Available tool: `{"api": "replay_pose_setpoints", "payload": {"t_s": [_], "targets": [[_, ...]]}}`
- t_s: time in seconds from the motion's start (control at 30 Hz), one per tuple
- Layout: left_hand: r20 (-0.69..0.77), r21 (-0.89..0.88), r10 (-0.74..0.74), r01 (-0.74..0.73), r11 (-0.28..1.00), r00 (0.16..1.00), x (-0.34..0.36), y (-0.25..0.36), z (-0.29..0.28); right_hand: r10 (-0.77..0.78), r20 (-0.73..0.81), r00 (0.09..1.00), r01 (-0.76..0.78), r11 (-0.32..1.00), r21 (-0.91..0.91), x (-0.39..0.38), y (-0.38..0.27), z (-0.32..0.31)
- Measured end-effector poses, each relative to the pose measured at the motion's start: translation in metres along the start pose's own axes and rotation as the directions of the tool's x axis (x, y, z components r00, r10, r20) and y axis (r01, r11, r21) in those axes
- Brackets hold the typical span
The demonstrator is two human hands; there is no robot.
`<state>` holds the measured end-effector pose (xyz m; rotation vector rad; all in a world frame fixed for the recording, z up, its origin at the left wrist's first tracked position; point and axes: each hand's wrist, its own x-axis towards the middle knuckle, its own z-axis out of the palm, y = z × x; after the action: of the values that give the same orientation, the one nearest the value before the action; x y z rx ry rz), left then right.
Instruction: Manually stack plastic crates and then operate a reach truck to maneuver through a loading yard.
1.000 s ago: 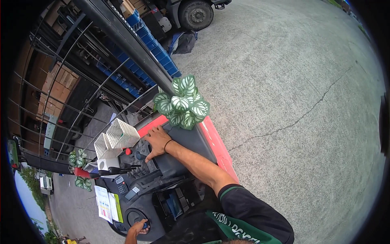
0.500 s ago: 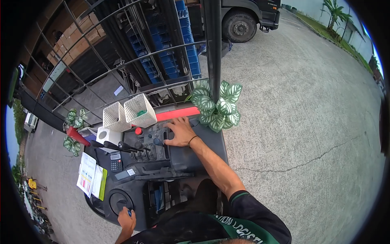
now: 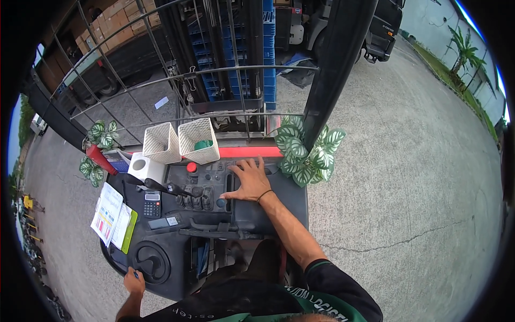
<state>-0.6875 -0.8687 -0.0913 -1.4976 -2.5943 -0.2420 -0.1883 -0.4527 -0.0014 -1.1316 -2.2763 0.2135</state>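
Note:
At the lower left, my left hand (image 3: 133, 281) is closed around the small knob on the rim of a black steering wheel (image 3: 152, 263). My right hand (image 3: 251, 181) lies spread over the right of a forklift's dark control console (image 3: 252, 210). Its thumb is beside a round-topped lever (image 3: 221, 203), perhaps touching it. Left of that lever stand several black hydraulic levers (image 3: 155, 185) with rubber boots. A red button (image 3: 191, 167) sits above them.
Leafy plants (image 3: 314, 147) stand by the front post. Two white baskets (image 3: 198, 140), a calculator (image 3: 152, 206) and papers on a clipboard (image 3: 110, 214) sit on the console. Beyond the grille are blue pallets (image 3: 268, 59), stacked cartons (image 3: 120, 19) and a truck (image 3: 383, 32).
The view outside has swung, with the truck and pallets shifting right. My left hand has moved left along the wheel with its knob. My right hand stays spread on the console.

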Motion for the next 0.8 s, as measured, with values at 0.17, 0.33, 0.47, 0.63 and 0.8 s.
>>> {"api": "replay_pose_setpoints", "payload": {"t_s": [0.17, 0.33, 0.47, 0.63, 0.8], "targets": [[0.068, -0.048, 0.044, -0.041, 0.998, 0.997, -0.045, 0.046, -0.010, 0.006, 0.048, 0.999, -0.008, 0.999, 0.035, -0.018, 0.029, -0.003], [0.018, 0.065, -0.154, 0.153, 0.986, 0.988, -0.028, 0.043, -0.013, -0.113, 0.099, 0.989, 0.104, 0.990, 0.091, -0.018, 0.040, -0.015], [-0.254, -0.003, -0.514, 0.530, 0.848, 0.820, 0.063, 0.114, 0.033, 0.047, 0.030, 0.998, -0.049, 0.994, 0.101, -0.013, 0.058, -0.017], [0.083, -0.008, 0.142, -0.142, 0.990, 0.986, -0.012, 0.207, -0.040, 0.061, 0.029, 0.998, -0.063, 0.996, 0.056, -0.032, 0.062, -0.012], [0.068, 0.136, 0.033, -0.042, 0.990, 0.997, 0.067, 0.114, 0.011, 0.057, 0.079, 0.995, -0.066, 0.991, 0.113, -0.032, 0.048, -0.018]]}}
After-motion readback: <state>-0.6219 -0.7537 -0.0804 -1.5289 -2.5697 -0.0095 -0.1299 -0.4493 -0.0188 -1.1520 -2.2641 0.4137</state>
